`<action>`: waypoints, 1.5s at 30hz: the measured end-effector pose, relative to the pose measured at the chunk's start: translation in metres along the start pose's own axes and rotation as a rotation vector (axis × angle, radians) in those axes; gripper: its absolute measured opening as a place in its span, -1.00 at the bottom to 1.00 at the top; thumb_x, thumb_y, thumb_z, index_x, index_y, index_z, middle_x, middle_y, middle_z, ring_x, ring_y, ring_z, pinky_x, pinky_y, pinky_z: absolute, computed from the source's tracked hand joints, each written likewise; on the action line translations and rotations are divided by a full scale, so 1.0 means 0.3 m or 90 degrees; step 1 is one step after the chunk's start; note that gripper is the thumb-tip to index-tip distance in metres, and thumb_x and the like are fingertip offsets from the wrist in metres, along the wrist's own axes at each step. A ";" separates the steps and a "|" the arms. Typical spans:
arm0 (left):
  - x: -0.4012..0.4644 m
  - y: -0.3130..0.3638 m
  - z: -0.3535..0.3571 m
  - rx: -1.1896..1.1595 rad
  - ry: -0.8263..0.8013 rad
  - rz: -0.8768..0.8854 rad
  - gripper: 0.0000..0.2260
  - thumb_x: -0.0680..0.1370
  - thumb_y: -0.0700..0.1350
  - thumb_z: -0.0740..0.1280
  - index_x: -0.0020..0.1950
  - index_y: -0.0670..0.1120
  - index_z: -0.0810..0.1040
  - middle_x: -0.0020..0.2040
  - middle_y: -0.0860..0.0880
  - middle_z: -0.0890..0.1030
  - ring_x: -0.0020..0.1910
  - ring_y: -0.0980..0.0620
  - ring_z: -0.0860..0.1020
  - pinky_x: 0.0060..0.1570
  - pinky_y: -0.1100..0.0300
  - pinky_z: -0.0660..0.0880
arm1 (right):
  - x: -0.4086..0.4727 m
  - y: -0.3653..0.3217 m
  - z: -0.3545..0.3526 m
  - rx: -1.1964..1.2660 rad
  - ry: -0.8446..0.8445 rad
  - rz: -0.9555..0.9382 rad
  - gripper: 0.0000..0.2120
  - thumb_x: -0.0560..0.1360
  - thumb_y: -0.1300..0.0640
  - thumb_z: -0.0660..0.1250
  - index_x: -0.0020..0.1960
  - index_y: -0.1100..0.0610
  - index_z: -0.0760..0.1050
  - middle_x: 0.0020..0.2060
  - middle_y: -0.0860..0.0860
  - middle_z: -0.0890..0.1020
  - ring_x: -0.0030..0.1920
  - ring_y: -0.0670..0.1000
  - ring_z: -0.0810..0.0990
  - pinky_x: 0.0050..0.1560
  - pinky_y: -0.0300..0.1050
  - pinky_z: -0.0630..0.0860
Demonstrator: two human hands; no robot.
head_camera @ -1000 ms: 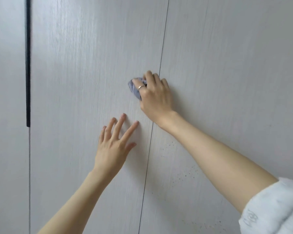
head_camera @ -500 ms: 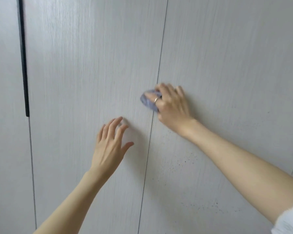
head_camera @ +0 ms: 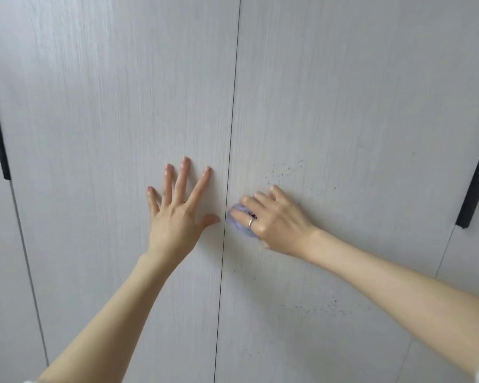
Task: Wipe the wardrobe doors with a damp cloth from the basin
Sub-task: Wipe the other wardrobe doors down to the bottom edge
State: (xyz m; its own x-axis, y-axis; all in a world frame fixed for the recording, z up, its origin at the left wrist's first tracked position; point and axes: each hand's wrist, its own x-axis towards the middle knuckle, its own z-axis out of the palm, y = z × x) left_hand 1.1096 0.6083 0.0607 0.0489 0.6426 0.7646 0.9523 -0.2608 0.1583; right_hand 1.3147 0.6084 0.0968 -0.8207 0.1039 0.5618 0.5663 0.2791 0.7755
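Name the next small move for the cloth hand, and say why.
Probably slide the cloth up and right over the dark specks. The right hand presses it on the right door just below them, and the left hand lies flat on the other door.

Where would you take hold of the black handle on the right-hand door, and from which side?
Judging by its shape, grip the black handle near its lower end. It is a long, slim bar running along the right door's outer edge. Come from the front and curl the fingers round it from the left; the right hand, pressing the cloth, is nearest.
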 end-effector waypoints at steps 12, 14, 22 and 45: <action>-0.020 0.001 0.009 -0.010 0.003 -0.010 -0.21 0.50 0.13 0.30 0.49 0.08 -0.21 0.49 0.04 -0.28 0.51 -0.17 -0.22 0.41 -0.31 -0.12 | -0.153 0.035 -0.046 0.051 -0.016 -0.011 -0.65 0.58 0.24 0.06 -0.01 0.14 0.64 -0.16 0.10 0.64 -0.31 0.10 0.56 -0.29 -0.10 0.45; -0.020 -0.002 0.015 -0.013 0.006 -0.009 -0.21 0.50 0.11 0.30 0.49 0.07 -0.20 0.49 0.03 -0.28 0.51 -0.17 -0.23 0.40 -0.32 -0.13 | -0.162 0.103 -0.065 0.043 -0.022 -0.014 -0.61 0.59 0.25 0.02 -0.01 0.14 0.64 -0.16 0.09 0.64 -0.30 0.09 0.58 -0.28 -0.10 0.45; -0.006 0.027 0.013 -0.031 -0.012 -0.047 -0.20 0.53 0.08 0.29 0.47 0.14 -0.30 0.49 0.04 -0.36 0.50 -0.15 -0.30 0.39 -0.33 -0.14 | -0.073 0.303 -0.096 0.034 0.172 0.527 -0.67 0.39 0.28 0.29 0.13 0.14 0.57 -0.06 0.20 0.54 -0.09 0.22 0.51 -0.15 0.01 0.36; 0.004 0.077 0.044 -0.139 0.007 -0.126 -0.25 0.51 0.12 0.30 0.52 0.21 -0.15 0.52 0.02 -0.34 0.48 -0.12 -0.36 0.33 -0.38 -0.21 | -0.458 0.278 -0.170 -0.035 -0.043 0.163 -0.66 0.24 0.44 0.38 -0.01 0.24 0.63 -0.16 0.22 0.62 -0.21 0.19 0.61 -0.27 -0.01 0.52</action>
State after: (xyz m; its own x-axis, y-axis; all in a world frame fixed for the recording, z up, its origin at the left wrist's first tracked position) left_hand 1.1356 0.6128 0.0571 -0.1352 0.6892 0.7118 0.8555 -0.2813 0.4348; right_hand 1.4785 0.5688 0.0990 -0.6529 0.2276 0.7224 0.7574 0.1830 0.6268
